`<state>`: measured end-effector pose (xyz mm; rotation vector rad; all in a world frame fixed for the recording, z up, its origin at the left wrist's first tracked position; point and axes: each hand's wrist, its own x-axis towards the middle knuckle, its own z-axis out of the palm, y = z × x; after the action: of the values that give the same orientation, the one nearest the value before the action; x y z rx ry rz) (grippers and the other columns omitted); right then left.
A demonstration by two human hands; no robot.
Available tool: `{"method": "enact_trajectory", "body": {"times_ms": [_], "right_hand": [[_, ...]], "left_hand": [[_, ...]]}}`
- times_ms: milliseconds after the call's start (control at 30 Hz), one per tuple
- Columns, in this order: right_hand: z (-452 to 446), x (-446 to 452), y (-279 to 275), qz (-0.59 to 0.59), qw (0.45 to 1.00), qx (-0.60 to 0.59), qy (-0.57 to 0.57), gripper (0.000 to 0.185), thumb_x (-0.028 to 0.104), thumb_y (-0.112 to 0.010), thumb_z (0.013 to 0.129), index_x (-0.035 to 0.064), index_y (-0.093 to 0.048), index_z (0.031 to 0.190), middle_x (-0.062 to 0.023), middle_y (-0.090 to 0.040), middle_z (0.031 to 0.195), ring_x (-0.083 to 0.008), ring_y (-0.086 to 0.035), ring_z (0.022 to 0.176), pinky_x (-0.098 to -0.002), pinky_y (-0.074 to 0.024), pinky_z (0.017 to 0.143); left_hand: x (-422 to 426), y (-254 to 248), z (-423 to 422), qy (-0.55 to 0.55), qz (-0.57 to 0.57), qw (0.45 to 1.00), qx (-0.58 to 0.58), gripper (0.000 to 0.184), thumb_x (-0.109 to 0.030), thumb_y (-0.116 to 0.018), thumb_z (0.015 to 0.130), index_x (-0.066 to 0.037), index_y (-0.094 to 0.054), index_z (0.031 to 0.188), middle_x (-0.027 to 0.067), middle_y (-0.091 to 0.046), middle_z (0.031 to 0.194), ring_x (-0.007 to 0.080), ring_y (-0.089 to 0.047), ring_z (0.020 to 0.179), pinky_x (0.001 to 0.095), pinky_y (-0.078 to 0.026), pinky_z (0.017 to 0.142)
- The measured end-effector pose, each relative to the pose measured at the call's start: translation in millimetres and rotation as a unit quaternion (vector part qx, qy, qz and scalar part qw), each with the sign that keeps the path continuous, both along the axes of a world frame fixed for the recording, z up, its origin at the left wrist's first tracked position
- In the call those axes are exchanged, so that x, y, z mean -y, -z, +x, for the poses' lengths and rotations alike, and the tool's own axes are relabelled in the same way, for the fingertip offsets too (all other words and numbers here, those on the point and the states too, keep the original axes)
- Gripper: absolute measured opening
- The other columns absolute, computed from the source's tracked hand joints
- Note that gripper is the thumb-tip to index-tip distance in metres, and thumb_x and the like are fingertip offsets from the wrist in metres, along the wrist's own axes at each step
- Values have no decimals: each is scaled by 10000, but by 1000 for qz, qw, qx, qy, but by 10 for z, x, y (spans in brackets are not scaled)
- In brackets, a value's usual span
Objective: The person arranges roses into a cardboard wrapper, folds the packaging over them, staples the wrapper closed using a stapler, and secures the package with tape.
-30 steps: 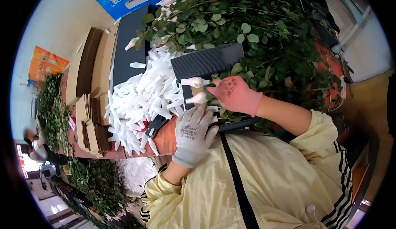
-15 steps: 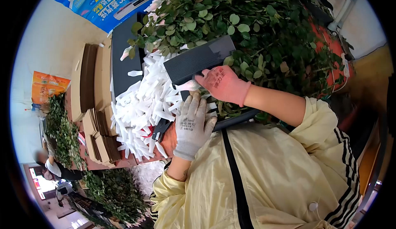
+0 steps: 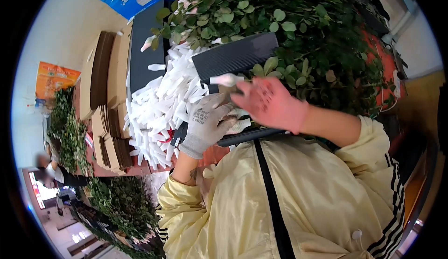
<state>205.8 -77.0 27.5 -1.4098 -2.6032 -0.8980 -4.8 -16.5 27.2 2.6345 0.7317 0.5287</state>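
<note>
My left hand [image 3: 205,123], in a grey-white glove, is closed, with its fingers curled down at the table edge. White netting [image 3: 240,126] shows right beside its fingertips; what the fingers hold, if anything, is hidden. My right hand [image 3: 273,101], in a pink glove, is blurred by motion, so its grip is unclear. Just past its fingertips, a pale pink rose bud in a white net sleeve [image 3: 226,79] lies along the lower edge of a black ribbed board [image 3: 235,56]. A large heap of white net sleeves [image 3: 161,103] spreads left of both hands.
Leafy rose stems [image 3: 322,44] are piled behind and right of the board. Folded cardboard [image 3: 111,145] stands left of the sleeves. A black strip [image 3: 252,137] runs along the table edge near my jacket. Another person [image 3: 58,172] is at the far left by more greenery.
My right hand has shifted right relative to the rose bud. My left hand's fingers, flat before, are now curled. The view has tilted slightly.
</note>
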Motion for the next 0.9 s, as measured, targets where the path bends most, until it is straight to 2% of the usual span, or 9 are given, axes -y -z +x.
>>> {"method": "enact_trajectory", "body": {"times_ms": [33, 100, 167, 333, 600, 700, 733, 800, 900], "right_hand": [[-67, 113, 18, -11, 999, 46, 8, 289, 220, -509, 814, 122, -571, 1079, 10, -524, 827, -162, -518, 736, -334, -359, 682], [-38, 299, -116, -208, 964, -165, -21, 296, 250, -526, 814, 128, -570, 1080, 15, -545, 849, -163, -531, 757, -331, -367, 694], [6, 329, -55, -301, 937, -177, 13, 360, 291, -578, 783, 145, -570, 1112, 15, -578, 888, -164, -556, 810, -333, -384, 729], [53, 241, -23, -267, 953, -142, -6, 450, 299, -627, 739, 153, -569, 1160, -6, -600, 920, -185, -574, 865, -339, -400, 752], [57, 238, 155, -212, 950, -218, -67, 307, 180, -589, 756, 98, -610, 1052, -19, -578, 728, -202, -571, 678, -334, -414, 615], [90, 226, 178, -191, 944, -250, -96, 254, 147, -562, 778, 82, -615, 1018, -36, -568, 696, -207, -568, 641, -333, -417, 565], [91, 231, 145, -193, 944, -254, -85, 254, 147, -562, 778, 82, -615, 1018, -36, -568, 696, -207, -568, 641, -333, -417, 565], [107, 212, 62, -303, 931, -198, -40, 228, 199, -452, 881, 45, -600, 960, -76, -599, 804, -246, -591, 759, -361, -452, 637], [120, 243, 127, -255, 939, -215, -90, 210, 165, -489, 838, 46, -594, 974, -54, -559, 718, -219, -576, 689, -332, -432, 582]], "left_hand": [[45, -126, -19, -15, 3, 1000, 4, 342, -255, -683, 719, -100, -672, 1024, 90, -608, 1113, 282, -545, 1038, 396, -417, 889], [100, -247, -105, -61, -31, 997, 25, 278, -265, -679, 739, -86, -680, 953, 80, -629, 999, 276, -578, 949, 389, -442, 827], [160, -206, -245, -89, -101, 991, -13, 273, -272, -677, 747, -78, -677, 940, 83, -632, 950, 276, -591, 897, 380, -455, 790], [166, -180, -177, -93, -248, 951, -162, 283, -331, -639, 802, -65, -663, 893, 111, -626, 822, 283, -611, 779, 375, -467, 672], [-133, 130, -234, 84, -313, 940, -106, 237, -268, -593, 845, -35, -625, 814, 129, -590, 758, 304, -574, 702, 388, -443, 629], [-259, 138, -340, 159, -239, 957, -51, 165, -181, -582, 838, -28, -584, 776, 119, -541, 685, 300, -535, 646, 394, -432, 611], [-296, 147, -450, 155, -224, 962, -9, 137, -148, -578, 829, -20, -582, 780, 119, -536, 690, 307, -532, 656, 398, -428, 603], [-416, 58, -839, 30, -215, 960, -177, 119, -120, -596, 801, -8, -624, 828, 121, -593, 749, 278, -577, 678, 361, -465, 639], [-320, -137, -1025, -87, -252, 955, -133, 158, -109, -594, 795, 0, -648, 897, 115, -630, 786, 245, -605, 704, 325, -480, 668]]}}
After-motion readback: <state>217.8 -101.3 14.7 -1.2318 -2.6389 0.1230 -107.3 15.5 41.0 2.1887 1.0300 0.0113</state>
